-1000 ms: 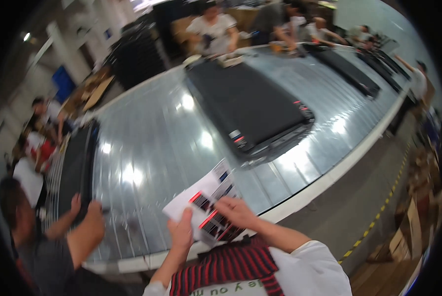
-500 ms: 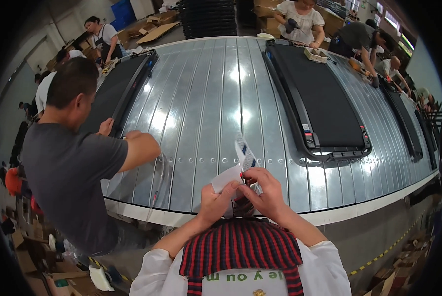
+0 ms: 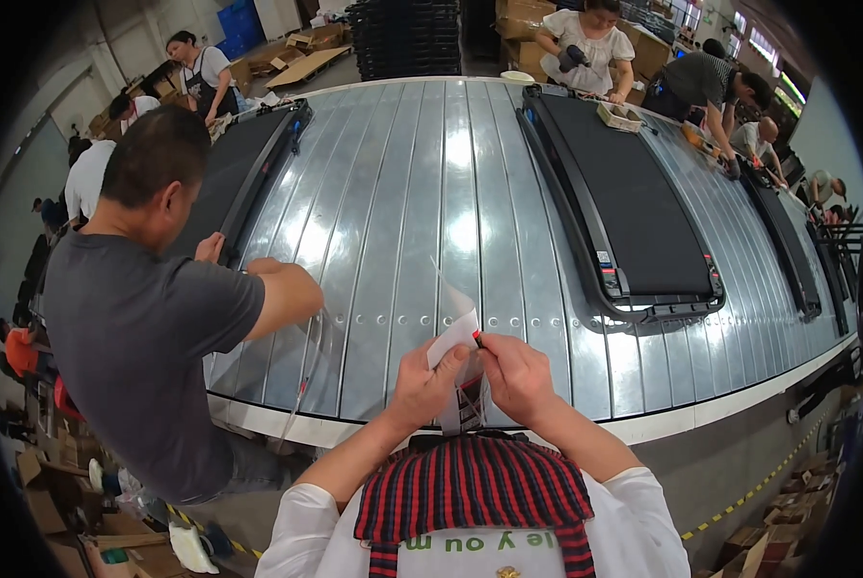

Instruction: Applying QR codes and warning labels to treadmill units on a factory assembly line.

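Note:
Over the near edge of the slatted metal table, both my hands are raised close together. My left hand (image 3: 424, 387) is closed on a white strip of label sheet (image 3: 452, 339), its thumb pressed on the strip's lower part. A thin, see-through tail of the strip curls up beyond the fingers. My right hand (image 3: 518, 380) pinches at the strip's right edge, where a small red-and-dark label (image 3: 477, 336) shows. Its fingertips hide most of that label. More of the strip, with dark print, hangs below between my hands.
The slatted metal table (image 3: 402, 250) spans the view. A black treadmill deck (image 3: 634, 193) lies right of centre. Another deck (image 3: 229, 164) is at left, where a co-worker in grey (image 3: 152, 337) leans in beside me. Across the table, a person in white (image 3: 595, 53) holds a power drill (image 3: 573, 58).
The strip has turned, so its printed far end now shows as a plain, thin curl. My right hand's fingers have closed in on the strip's edge. The grey-shirted co-worker has shifted slightly right.

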`<state>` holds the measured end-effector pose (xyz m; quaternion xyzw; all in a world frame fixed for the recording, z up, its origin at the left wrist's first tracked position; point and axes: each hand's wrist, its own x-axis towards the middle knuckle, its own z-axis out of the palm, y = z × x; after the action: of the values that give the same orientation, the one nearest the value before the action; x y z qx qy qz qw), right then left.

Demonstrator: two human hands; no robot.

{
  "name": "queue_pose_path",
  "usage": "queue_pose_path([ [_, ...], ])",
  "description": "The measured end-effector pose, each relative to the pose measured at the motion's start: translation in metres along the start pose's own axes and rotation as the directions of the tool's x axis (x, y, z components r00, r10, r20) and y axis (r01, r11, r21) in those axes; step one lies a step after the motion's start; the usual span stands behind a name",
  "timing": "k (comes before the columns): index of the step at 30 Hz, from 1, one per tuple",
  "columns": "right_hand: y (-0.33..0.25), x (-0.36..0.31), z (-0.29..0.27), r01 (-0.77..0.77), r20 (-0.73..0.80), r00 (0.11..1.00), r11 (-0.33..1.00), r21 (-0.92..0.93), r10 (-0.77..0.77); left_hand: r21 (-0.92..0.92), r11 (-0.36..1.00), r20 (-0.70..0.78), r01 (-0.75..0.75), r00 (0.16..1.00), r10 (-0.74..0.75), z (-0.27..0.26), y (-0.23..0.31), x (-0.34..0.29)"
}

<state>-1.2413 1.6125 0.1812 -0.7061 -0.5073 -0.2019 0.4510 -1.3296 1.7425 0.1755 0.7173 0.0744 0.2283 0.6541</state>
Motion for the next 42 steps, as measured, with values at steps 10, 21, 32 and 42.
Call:
queue_pose_path([
  [10, 0.002, 0.000, -0.011, -0.284, 0.167, 0.955, 0.912, 0.295, 0.243, -0.157, 0.984, 0.143, 0.078, 0.988, -0.056, -0.008, 0.002, 0.007],
  [21, 0.020, 0.018, -0.016, -0.337, -0.339, 0.836, 0.891, 0.304, 0.432, -0.077, 0.992, -0.172, 0.103, 0.978, -0.115, -0.043, -0.012, 0.034],
  [32, -0.023, 0.033, 0.023, 0.098, 0.069, 0.993, 0.990, -0.097, -0.092, 0.151, 0.984, 0.023, -0.092, 0.996, 0.090, -0.042, -0.032, 0.047],
  [42, -0.023, 0.044, 0.032, 0.184, 0.112, 0.980, 0.960, -0.212, -0.163, 0.133, 0.979, 0.080, -0.154, 0.986, 0.144, -0.048, -0.023, 0.040],
])
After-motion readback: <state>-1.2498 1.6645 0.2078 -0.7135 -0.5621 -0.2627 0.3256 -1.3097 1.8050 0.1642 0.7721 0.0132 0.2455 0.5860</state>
